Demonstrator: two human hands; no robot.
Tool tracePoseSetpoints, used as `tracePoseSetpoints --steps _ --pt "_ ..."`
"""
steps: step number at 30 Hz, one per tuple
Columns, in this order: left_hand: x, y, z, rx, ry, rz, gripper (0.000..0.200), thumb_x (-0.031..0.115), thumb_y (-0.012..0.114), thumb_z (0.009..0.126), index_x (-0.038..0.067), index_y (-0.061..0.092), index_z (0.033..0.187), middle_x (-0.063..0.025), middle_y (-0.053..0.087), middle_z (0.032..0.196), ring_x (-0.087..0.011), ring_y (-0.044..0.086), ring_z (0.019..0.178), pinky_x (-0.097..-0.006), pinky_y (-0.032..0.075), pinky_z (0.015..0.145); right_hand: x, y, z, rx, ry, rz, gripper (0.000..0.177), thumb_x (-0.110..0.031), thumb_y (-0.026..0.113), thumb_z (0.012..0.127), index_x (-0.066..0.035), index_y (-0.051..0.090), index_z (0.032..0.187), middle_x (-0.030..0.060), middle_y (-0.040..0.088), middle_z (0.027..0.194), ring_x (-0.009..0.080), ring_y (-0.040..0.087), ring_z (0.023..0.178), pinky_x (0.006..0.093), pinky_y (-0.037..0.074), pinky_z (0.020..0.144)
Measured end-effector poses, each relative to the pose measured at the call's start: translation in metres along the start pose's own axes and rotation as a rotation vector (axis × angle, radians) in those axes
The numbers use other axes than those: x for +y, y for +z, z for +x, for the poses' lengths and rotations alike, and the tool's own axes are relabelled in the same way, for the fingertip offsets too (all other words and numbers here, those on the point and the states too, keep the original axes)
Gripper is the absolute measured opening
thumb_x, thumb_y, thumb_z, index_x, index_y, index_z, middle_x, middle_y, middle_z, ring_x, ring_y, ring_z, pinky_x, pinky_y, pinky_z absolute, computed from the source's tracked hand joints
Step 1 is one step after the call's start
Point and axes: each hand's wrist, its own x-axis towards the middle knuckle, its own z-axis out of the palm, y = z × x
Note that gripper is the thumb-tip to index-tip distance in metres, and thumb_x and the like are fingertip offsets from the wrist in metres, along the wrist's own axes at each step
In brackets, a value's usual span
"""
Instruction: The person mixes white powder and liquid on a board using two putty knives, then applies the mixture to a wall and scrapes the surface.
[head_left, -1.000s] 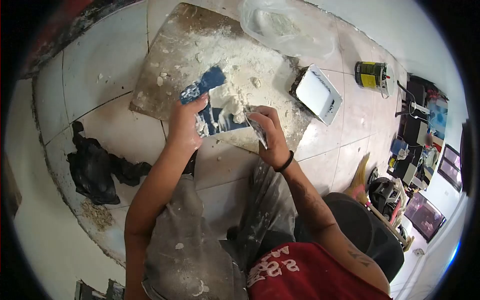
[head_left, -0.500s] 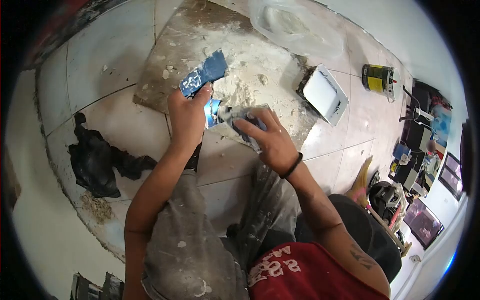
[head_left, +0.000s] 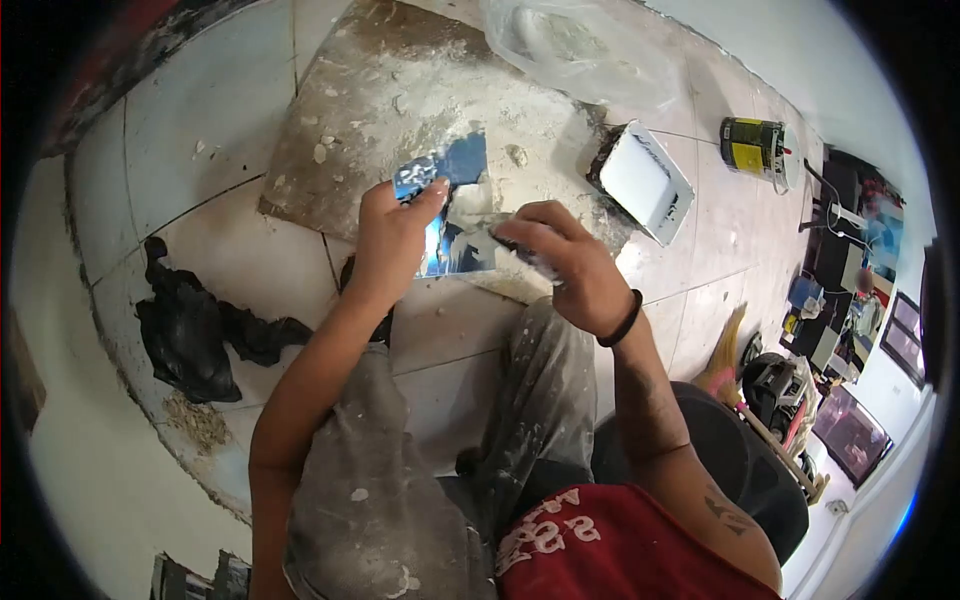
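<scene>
Blue, flat and glossy, an angular plate (head_left: pixel 465 158) streaked with whitish paste is held over the near edge of a square brown board (head_left: pixel 325 115), which is crusted with pale powder and crumbs. Pinkish tiles (head_left: pixel 215 150) surround it, with a shallow white tray (head_left: pixel 640 185) and a crumpled clear bag (head_left: pixel 640 75) at its edges. The left hand (head_left: pixel 395 235) grips the plate, thumb on top; the right hand (head_left: pixel 575 255), wrist bent, closes around a blurred grey tool (head_left: pixel 537 262) just beside it.

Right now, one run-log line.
left hand: holding blue sheet; right hand: holding tool, blurred; board: powder-strewn; white tray: at board edge
</scene>
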Motion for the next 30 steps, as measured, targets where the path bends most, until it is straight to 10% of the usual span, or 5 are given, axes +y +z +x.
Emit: tracePoseSetpoints --steps 6,23,30 --pt "0.002 -0.005 0.01 0.147 0.146 0.023 0.017 0.01 0.057 0.084 -0.005 0.059 0.076 0.0011 0.051 0.058 -0.0066 0.041 0.054 -0.0272 0.035 0.05 0.001 0.034 -0.008 -0.314 -0.046 -0.114 0.055 0.008 0.05 0.067 -0.015 0.056 0.116 0.0125 0.052 0.11 0.0329 0.053 0.102 0.0372 0.045 0.088" --pt "-0.012 -0.004 0.005 0.054 0.228 0.368 0.022 0.012 0.056 0.086 -0.006 0.054 0.072 -0.01 0.048 0.054 -0.0146 0.041 0.052 -0.0345 0.036 0.051 -0.002 0.027 0.008 -0.101 -0.021 -0.091 0.068 0.018 0.043 0.059 -0.012 0.056 0.119 0.0138 0.053 0.105 0.032 0.055 0.098 0.0364 0.047 0.082" --pt "0.0 -0.004 0.017 0.182 -0.02 -0.139 0.014 0.01 0.058 0.084 -0.003 0.063 0.08 -0.0032 0.06 0.068 -0.009 0.05 0.059 -0.0272 0.041 0.055 0.006 -0.015 -0.003 -0.263 -0.056 0.136 0.051 0.017 0.048 0.068 -0.006 0.061 0.112 0.0149 0.053 0.103 0.0309 0.055 0.097 0.0349 0.044 0.084"
